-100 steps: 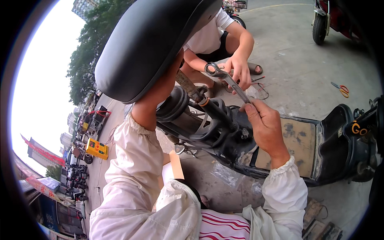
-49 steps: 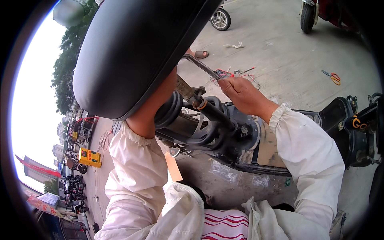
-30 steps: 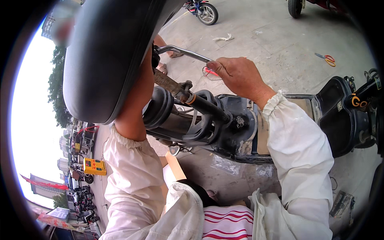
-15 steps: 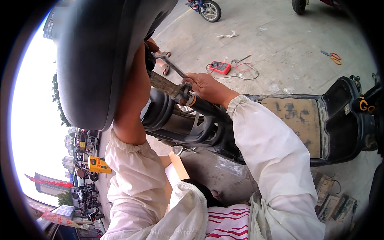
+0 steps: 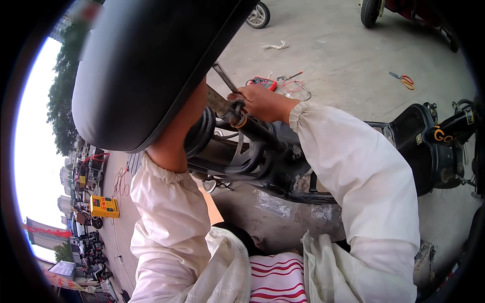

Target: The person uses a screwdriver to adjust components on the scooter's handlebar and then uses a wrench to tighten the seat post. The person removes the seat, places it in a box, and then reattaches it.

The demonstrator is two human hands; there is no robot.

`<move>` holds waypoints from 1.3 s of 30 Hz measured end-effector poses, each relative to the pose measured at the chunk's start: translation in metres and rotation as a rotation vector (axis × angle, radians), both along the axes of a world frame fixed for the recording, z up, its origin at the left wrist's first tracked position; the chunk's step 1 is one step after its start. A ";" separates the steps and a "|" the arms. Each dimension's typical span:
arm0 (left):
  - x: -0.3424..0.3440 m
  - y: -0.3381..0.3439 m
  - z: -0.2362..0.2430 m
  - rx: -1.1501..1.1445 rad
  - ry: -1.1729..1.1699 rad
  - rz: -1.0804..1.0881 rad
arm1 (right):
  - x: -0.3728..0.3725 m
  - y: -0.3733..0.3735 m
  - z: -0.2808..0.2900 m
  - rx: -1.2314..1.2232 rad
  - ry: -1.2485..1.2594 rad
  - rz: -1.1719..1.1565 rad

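Note:
The black padded seat (image 5: 151, 76) of an electric bike fills the upper left, on a worn metal seat post (image 5: 217, 102). A clamp with an orange-yellow band (image 5: 243, 121) below it circles the lower end of the post. Beside the post, my right hand (image 5: 266, 102) is closed around a metal wrench (image 5: 226, 78), whose far end passes behind the seat's edge. My left forearm (image 5: 179, 134) reaches up under the seat, which hides the hand and its fingers. The bike's dark frame (image 5: 280, 166) stretches to the right beneath my right sleeve.
A red multimeter (image 5: 264, 83) with leads and orange-handled pliers (image 5: 405, 82) lie on the concrete ground beyond the bike. Clear plastic bags (image 5: 275, 203) lie on the near side. A yellow box (image 5: 104, 206) and parked bikes stand at left; a wheel (image 5: 370, 12) shows at top right.
The view has shifted, and the seat now covers more of the wrench and my left hand, whose fingers showed before. My right hand still grips the wrench beside the post.

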State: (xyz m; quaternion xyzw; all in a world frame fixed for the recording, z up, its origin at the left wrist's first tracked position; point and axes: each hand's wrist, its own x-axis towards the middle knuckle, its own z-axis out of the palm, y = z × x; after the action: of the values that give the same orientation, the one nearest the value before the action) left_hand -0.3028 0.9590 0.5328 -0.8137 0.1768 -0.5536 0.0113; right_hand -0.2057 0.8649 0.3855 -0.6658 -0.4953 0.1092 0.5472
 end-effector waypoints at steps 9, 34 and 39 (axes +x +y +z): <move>-0.003 0.003 -0.003 -0.030 -0.025 -0.011 | 0.004 0.018 -0.029 0.243 -0.057 -0.096; 0.010 -0.011 0.005 -0.012 -0.058 -0.045 | -0.003 -0.137 0.098 -0.392 -0.686 -0.657; 0.003 -0.004 0.002 0.000 0.045 -0.101 | -0.014 -0.073 -0.003 0.022 -0.435 -0.687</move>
State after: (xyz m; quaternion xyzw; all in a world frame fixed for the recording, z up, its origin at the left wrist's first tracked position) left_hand -0.2996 0.9548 0.5353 -0.8160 0.2179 -0.5351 -0.0209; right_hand -0.2201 0.7917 0.3821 -0.7942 -0.3494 -0.2287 0.4415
